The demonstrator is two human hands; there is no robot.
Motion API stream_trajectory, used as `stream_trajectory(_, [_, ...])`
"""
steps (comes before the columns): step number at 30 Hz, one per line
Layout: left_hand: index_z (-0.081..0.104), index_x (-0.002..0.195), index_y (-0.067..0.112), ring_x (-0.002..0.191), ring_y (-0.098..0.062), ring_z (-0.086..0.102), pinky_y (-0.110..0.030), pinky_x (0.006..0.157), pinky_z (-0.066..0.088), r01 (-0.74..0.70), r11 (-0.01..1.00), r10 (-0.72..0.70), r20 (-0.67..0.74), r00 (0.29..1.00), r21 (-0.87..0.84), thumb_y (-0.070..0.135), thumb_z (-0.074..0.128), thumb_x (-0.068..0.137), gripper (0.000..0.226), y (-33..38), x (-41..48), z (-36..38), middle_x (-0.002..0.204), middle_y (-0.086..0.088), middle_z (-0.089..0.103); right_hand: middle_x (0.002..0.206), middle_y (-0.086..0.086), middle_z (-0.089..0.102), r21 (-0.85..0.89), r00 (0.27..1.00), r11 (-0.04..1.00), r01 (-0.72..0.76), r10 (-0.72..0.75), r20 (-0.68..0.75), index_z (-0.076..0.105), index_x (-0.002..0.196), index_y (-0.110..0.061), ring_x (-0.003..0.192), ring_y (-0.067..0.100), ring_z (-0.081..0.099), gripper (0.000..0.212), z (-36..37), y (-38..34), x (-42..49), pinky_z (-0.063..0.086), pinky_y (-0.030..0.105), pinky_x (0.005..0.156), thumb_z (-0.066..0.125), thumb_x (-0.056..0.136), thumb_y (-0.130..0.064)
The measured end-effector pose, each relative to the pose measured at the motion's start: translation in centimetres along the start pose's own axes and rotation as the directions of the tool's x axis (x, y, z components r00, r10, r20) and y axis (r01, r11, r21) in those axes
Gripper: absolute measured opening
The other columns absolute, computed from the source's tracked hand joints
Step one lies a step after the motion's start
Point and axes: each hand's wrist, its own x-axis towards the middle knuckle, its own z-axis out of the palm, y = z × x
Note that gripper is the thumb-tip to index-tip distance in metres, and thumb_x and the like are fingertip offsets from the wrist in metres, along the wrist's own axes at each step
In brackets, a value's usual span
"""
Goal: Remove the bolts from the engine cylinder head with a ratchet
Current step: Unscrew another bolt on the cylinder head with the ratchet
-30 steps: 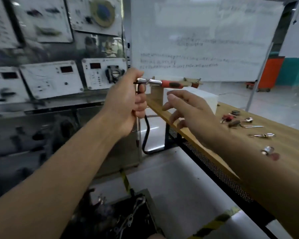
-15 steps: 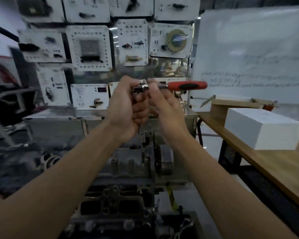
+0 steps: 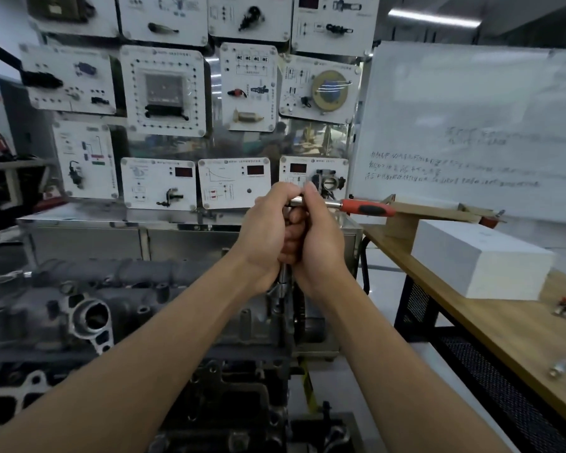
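Left hand [image 3: 263, 237] and right hand [image 3: 322, 246] curl together around the ratchet [image 3: 366, 207] at its head, red handle pointing right, as its extension [image 3: 283, 278] drops toward the cylinder head [image 3: 164, 308] below.

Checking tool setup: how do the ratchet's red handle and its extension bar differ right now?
The red handle lies level, pointing right; the extension bar stands upright, running down toward the engine. The handle is bare of hands; the bar is mostly hidden by the left hand and right hand. Both belong to one ratchet.
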Motion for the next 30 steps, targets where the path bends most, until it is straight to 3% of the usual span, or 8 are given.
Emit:
stream_trajectory(14, [0.038, 0.052, 0.023, 0.041, -0.01, 0.022, -0.022, 0.041, 0.021, -0.01, 1.0, 0.009, -0.017, 1.0, -0.009, 0.042, 0.046, 0.099, 0.051, -0.3, 0.5, -0.1, 0.044, 0.007, 0.029, 0.042, -0.007, 0.047, -0.016, 0.999, 1.0, 0.025, -0.024, 0.034, 0.054, 0.046, -0.024, 0.034, 0.007, 0.042, 0.06, -0.2, 0.4, 0.8, 0.034, 0.016, 0.038, 0.048, 0.095, -0.06])
stream_trajectory(17, [0.039, 0.051, 0.024, 0.042, -0.009, 0.026, -0.022, 0.041, 0.024, -0.085, 0.996, 0.087, -0.044, 0.995, 0.038, 0.041, 0.045, 0.1, 0.053, -0.9, 0.0, 0.1, 0.045, 0.007, 0.032, 0.044, -0.008, 0.051, -0.037, 0.994, 0.996, 0.087, -0.084, 0.069, 0.056, 0.047, -0.025, 0.038, 0.006, 0.047, 0.056, -0.6, 0.8, 0.3, 0.037, 0.016, 0.04, 0.049, 0.089, -0.061])
stream_trajectory(20, [0.046, 0.056, 0.019, 0.043, -0.007, 0.037, -0.019, 0.042, 0.033, -0.115, 0.993, 0.116, -0.071, 0.991, 0.025, 0.04, 0.048, 0.099, 0.048, -1.5, -0.1, 0.0, 0.049, 0.007, 0.04, 0.053, -0.009, 0.059, -0.093, 0.979, 0.976, 0.198, -0.193, 0.059, 0.062, 0.052, -0.026, 0.05, 0.007, 0.058, 0.054, -0.8, 1.1, -0.1, 0.049, 0.021, 0.049, 0.049, 0.096, -0.054])
stream_trajectory(22, [0.061, 0.072, 0.01, 0.056, -0.009, 0.055, -0.022, 0.052, 0.046, -0.117, 0.993, 0.116, -0.048, 0.992, -0.021, 0.04, 0.049, 0.098, 0.041, -1.4, 0.0, -0.1, 0.061, 0.003, 0.056, 0.061, -0.007, 0.063, -0.194, 0.945, 0.925, 0.326, -0.324, 0.046, 0.066, 0.061, -0.026, 0.062, 0.01, 0.064, 0.047, -0.8, 1.3, -0.1, 0.052, 0.025, 0.058, 0.05, 0.099, -0.049])
stream_trajectory(24, [0.073, 0.083, 0.012, 0.078, -0.013, 0.067, -0.028, 0.07, 0.054, -0.164, 0.983, 0.164, -0.013, 0.986, -0.077, 0.035, 0.046, 0.099, 0.04, -1.5, 0.4, -0.2, 0.077, -0.001, 0.069, 0.071, -0.008, 0.068, -0.356, 0.854, 0.792, 0.496, -0.52, 0.034, 0.069, 0.075, -0.026, 0.073, 0.007, 0.068, 0.037, -0.5, 1.6, -0.2, 0.054, 0.024, 0.066, 0.05, 0.1, -0.045])
stream_trajectory(28, [0.073, 0.061, 0.025, 0.07, -0.007, 0.065, -0.026, 0.076, 0.051, -0.133, 0.965, 0.138, 0.004, 0.99, -0.226, 0.042, 0.041, 0.105, 0.057, -1.8, 0.6, -0.6, 0.067, 0.006, 0.066, 0.094, -0.012, 0.072, -0.56, 0.616, 0.467, 0.684, -0.781, 0.102, 0.072, 0.101, -0.024, 0.092, 0.006, 0.069, 0.019, 0.0, 2.2, -0.3, 0.055, 0.025, 0.082, 0.054, 0.103, -0.032])
stream_trajectory(29, [0.074, 0.064, 0.024, 0.073, -0.008, 0.067, -0.027, 0.08, 0.051, -0.109, 0.959, 0.117, 0.016, 0.993, -0.261, 0.046, 0.041, 0.105, 0.057, -1.8, 0.6, -0.7, 0.07, 0.005, 0.068, 0.092, -0.012, 0.072, -0.53, 0.622, 0.481, 0.698, -0.774, 0.116, 0.072, 0.1, -0.028, 0.091, 0.006, 0.069, 0.018, -0.1, 2.2, -0.3, 0.054, 0.023, 0.08, 0.055, 0.103, -0.03])
stream_trajectory(30, [0.075, 0.069, 0.022, 0.079, -0.011, 0.069, -0.03, 0.084, 0.052, -0.085, 0.957, 0.095, 0.023, 0.995, -0.277, 0.049, 0.041, 0.104, 0.057, -1.8, 0.6, -0.8, 0.074, 0.002, 0.07, 0.088, -0.01, 0.072, -0.449, 0.675, 0.57, 0.688, -0.73, 0.107, 0.073, 0.096, -0.032, 0.088, 0.006, 0.07, 0.018, 0.0, 1.9, -0.4, 0.055, 0.022, 0.078, 0.056, 0.102, -0.029])
